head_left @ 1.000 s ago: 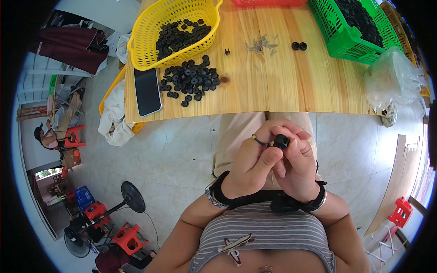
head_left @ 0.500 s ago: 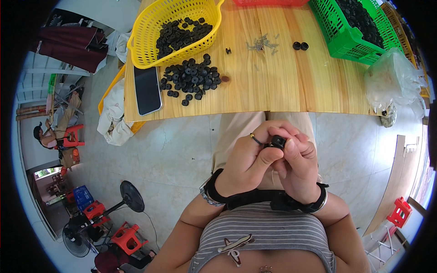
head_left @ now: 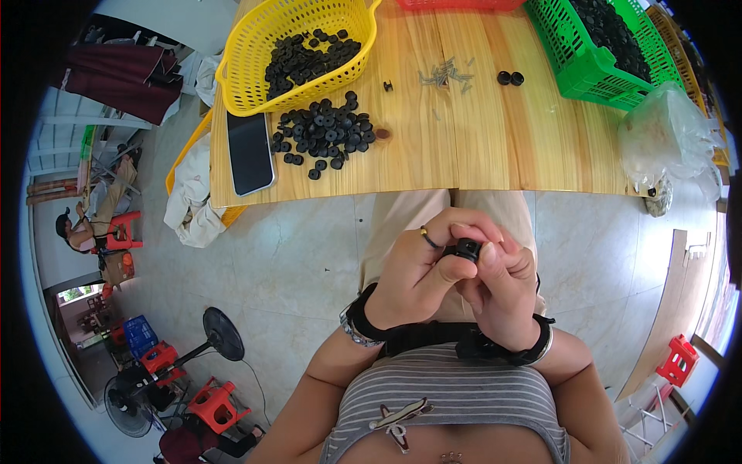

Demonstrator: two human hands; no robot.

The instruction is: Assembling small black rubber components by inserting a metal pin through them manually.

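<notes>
A dark-screened phone (head_left: 250, 152) lies flat just below the yellow basket (head_left: 255, 46), and a clear plastic bag (head_left: 666, 139) sits well right of it.

A wooden table (head_left: 464, 147) carries baskets, a phone (head_left: 250, 151), loose black rings (head_left: 325, 131) and screws (head_left: 447, 74).

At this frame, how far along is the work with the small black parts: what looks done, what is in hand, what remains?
Looks done: two black pieces lie apart beside scattered pins. Whether the green basket holds finished ones I cannot tell.
In hand: left hand and right hand pinch one black part.
Left: a loose pile and the yellow basket.
</notes>
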